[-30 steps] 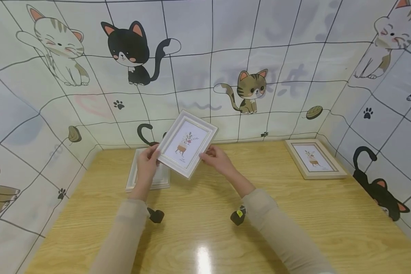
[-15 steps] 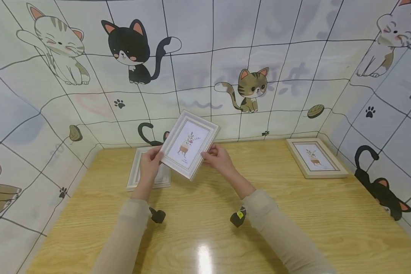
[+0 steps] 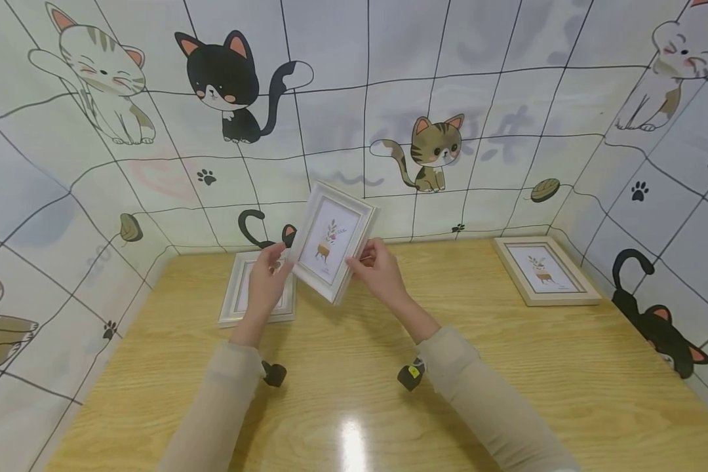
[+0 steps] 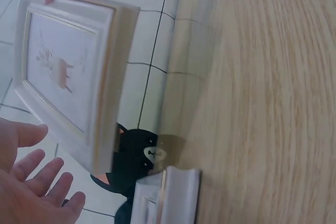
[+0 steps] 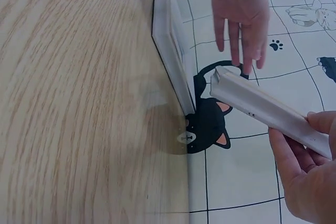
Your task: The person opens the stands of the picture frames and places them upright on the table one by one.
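Above the counter [image 3: 342,367], the right hand [image 3: 382,274] pinches a tilted frame [image 3: 332,242]; the left hand [image 3: 267,282] has its fingers loosely extended. On the counter's left lies a white frame [image 3: 239,294]; on its right, a beige frame [image 3: 545,274].

1. Left sleeve [image 3: 212,400]: long, plain beige cloth with a broad cuff.
2. Right sleeve [image 3: 490,393]: matching beige, softly creased.
3. Left wrist device [image 3: 275,375]: small, black, boxy.
4. Right wrist device [image 3: 408,380]: also black, bearing a bright yellow marking [image 3: 413,372].
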`<action>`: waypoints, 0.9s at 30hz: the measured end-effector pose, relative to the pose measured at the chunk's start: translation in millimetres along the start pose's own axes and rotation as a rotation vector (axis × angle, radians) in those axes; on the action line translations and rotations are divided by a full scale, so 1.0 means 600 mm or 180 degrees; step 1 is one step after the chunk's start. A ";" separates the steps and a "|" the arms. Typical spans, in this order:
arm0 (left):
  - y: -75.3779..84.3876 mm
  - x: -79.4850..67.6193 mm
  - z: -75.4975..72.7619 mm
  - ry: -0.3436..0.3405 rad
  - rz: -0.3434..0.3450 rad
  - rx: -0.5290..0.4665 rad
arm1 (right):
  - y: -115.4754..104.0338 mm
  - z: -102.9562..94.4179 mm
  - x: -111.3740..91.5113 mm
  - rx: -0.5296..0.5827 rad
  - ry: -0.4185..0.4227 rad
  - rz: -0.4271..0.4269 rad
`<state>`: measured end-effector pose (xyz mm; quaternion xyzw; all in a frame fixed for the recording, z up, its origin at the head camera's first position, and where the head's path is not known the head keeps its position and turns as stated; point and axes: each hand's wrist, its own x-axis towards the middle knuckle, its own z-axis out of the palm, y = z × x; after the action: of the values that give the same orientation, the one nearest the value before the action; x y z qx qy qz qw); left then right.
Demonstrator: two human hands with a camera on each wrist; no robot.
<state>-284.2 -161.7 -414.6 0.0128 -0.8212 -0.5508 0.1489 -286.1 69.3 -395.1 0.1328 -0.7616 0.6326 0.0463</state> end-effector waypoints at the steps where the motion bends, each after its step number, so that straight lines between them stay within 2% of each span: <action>1: 0.004 -0.002 0.002 -0.0033 0.0046 0.0048 | 0.001 0.000 0.000 -0.0052 0.0028 -0.0031; 6: 0.026 -0.015 0.012 -0.0290 0.0231 0.0184 | 0.003 -0.001 -0.002 -0.0328 0.0127 -0.0217; 10: 0.047 -0.026 0.021 -0.0473 0.0361 0.0147 | 0.009 -0.002 -0.002 -0.0537 0.0153 -0.0358; 14: 0.065 -0.031 0.034 -0.0567 0.0538 0.0108 | 0.014 -0.001 -0.002 -0.0774 0.0177 -0.0445; 22: 0.093 -0.040 0.066 -0.0529 0.0837 -0.0016 | 0.026 0.009 -0.006 -0.1193 0.0119 -0.0591; 27: 0.108 -0.043 0.084 -0.0406 0.0987 -0.0049 | 0.030 0.017 -0.007 -0.1407 0.0156 -0.0748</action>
<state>-263.2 -85.7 -379.3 -0.1503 -0.8168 -0.5272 0.1798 -285.9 63.0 -415.3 0.1917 -0.8595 0.4439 0.1658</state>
